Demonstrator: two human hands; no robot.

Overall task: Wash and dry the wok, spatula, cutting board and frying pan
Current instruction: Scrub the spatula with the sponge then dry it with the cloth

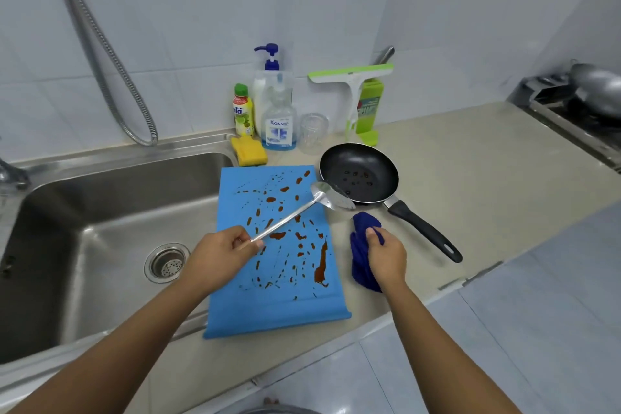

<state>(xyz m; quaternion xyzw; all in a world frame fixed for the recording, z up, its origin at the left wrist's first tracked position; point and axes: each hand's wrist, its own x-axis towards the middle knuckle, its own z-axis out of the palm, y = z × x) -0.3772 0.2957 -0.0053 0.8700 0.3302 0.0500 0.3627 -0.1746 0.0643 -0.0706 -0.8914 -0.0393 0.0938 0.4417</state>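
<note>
Left hand [223,254]: grips the near end of the metal spatula [304,208], whose blade sits over the far right corner of the cutting board.
Right hand [386,254]: holds a dark blue cloth [361,259] on the table [470,178], just right of the board.
Cutting board [279,259]: blue, streaked with brown sauce, its left edge over the sink rim.
Frying pan [359,173]: black, spotted with sauce, handle pointing near-right.
Sink [100,212]: steel, left of the board.
Wok [598,91]: far right, on the stove.
Far wall: soap bottles, yellow sponge [249,152], green squeegee [353,91].
</note>
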